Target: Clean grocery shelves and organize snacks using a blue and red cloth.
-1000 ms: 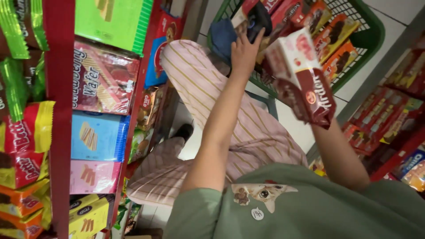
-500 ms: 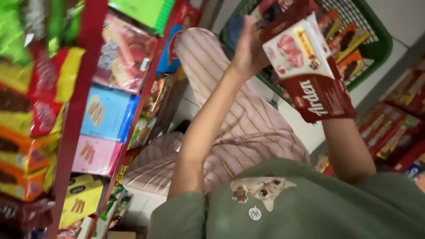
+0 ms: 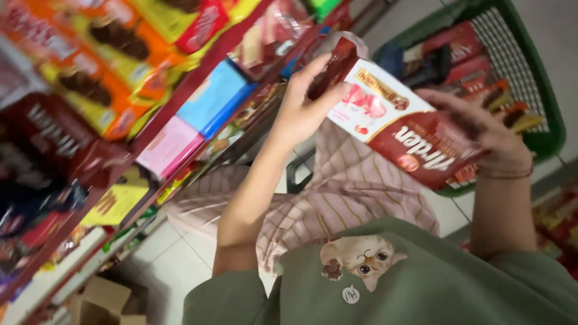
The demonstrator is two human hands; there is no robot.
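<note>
packet (image 3: 409, 141) lowered | both grips clamped on it | basket (image 3: 542, 90) behind | shelves (image 3: 180, 90) left

We wear a green sweatshirt (image 3: 433, 283) with a cat patch (image 3: 360, 260) and striped pink trousers (image 3: 337, 198). A thin band (image 3: 504, 174), perhaps a bracelet, circles our right wrist.

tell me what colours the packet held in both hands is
The packet is dark red on the lower part and white with pink on the upper, clearest in the head view.

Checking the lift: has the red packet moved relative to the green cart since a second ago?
Yes. The red packet has come out of the green cart, toward the person.
</note>
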